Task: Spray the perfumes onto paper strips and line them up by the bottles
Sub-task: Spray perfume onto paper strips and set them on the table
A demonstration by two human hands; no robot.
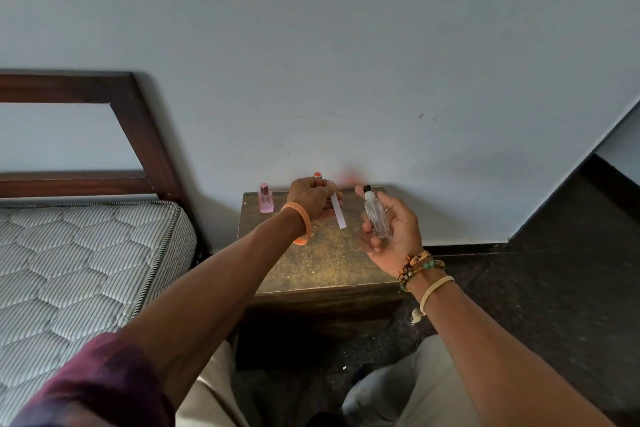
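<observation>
My left hand [311, 197] pinches the top of a white paper strip [338, 211], which hangs down over the small wooden table [322, 263]. My right hand [391, 229] grips a clear glass spray bottle [374, 211] with a black nozzle, held upright just right of the strip. A pink perfume bottle [265, 198] stands at the table's back left. Behind my left hand an orange-red cap [318, 176] of another bottle shows; its body is hidden. A blurred red patch [348, 179] lies near the wall behind the strip; I cannot tell what it is.
A mattress [79, 263] with a dark wooden headboard [138, 128] sits close on the left of the table. The grey wall [346, 62] runs right behind the table. Dark floor [554, 288] spreads to the right. My knees [398, 392] are below the table's front edge.
</observation>
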